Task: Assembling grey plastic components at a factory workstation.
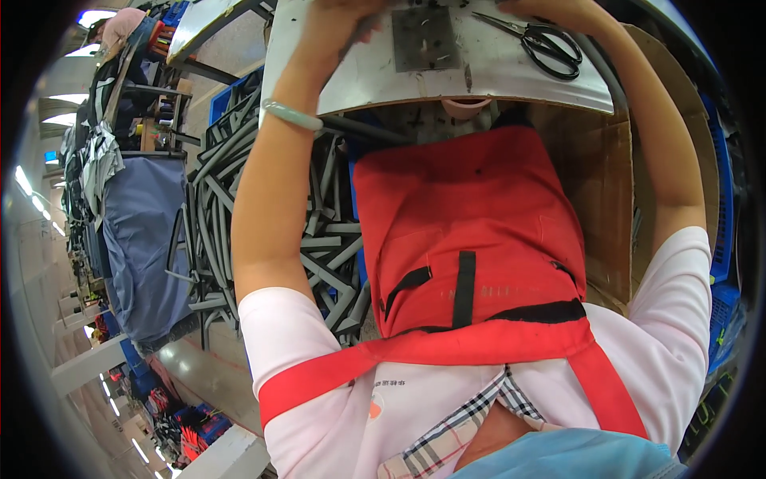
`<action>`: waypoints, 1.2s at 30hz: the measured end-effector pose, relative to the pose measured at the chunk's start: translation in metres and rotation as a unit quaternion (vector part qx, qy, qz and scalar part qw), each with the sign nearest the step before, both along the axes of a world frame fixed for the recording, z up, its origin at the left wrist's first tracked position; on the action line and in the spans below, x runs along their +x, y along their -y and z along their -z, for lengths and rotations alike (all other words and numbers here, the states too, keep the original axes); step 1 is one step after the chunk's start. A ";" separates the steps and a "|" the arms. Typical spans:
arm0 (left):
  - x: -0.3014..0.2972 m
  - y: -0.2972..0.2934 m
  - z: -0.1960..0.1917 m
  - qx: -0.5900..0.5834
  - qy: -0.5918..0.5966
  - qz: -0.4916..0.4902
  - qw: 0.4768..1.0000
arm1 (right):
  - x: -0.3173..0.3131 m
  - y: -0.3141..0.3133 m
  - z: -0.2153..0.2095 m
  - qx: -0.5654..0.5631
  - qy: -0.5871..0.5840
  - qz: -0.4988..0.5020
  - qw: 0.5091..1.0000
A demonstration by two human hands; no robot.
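My left hand (345,17) is at the upper edge of the view, over the pale metal worktable (351,76). Its fingers are smeared and partly cut off, so I cannot see what they hold. At the same edge my right hand (550,9) is also cut off, its grip hidden. Below my right hand lie scissors (550,54) with black handles, blades pointing left. Between the hands a dark square plate (427,40) lies flat on the table, with small bits scattered on and around it.
To the left, grey bent tubes (227,172) are heaped in and around a blue crate. A cardboard sheet (598,199) stands at the right, beside blue crates (720,207). A pink container (465,108) shows under the table edge. Blue-grey cloth (148,239) hangs farther left.
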State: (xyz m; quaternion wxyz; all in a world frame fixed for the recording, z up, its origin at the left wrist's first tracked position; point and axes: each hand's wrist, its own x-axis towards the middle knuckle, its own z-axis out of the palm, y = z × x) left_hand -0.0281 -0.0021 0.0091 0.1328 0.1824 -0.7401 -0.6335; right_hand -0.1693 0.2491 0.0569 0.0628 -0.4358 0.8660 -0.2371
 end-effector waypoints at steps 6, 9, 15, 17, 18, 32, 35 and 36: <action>0.048 -0.014 -0.003 -0.317 0.087 0.085 0.941 | 0.097 0.003 0.040 0.026 -0.077 -0.151 0.985; 0.035 -0.071 0.002 -0.246 0.003 0.160 0.956 | 0.159 0.030 0.081 -0.177 -0.349 -0.356 0.849; 0.043 -0.038 0.059 0.017 -0.043 0.205 0.978 | 0.144 0.031 0.075 0.080 -0.153 -0.287 0.942; 0.079 -0.018 0.062 -0.206 0.046 0.211 0.954 | 0.115 0.003 0.056 -0.018 -0.070 -0.152 0.986; 0.094 -0.010 0.053 -0.207 0.045 0.209 0.955 | 0.093 -0.008 0.042 0.008 -0.032 -0.173 0.984; 0.046 -0.013 -0.002 -0.170 -0.011 0.115 0.979 | 0.025 -0.035 -0.004 0.047 0.066 -0.021 0.996; 0.032 -0.007 0.003 -0.140 -0.001 0.108 0.984 | 0.019 -0.030 -0.001 0.039 0.066 -0.011 0.997; 0.029 -0.006 0.005 -0.141 -0.002 0.108 0.984 | 0.017 -0.028 0.000 0.051 0.057 -0.005 0.997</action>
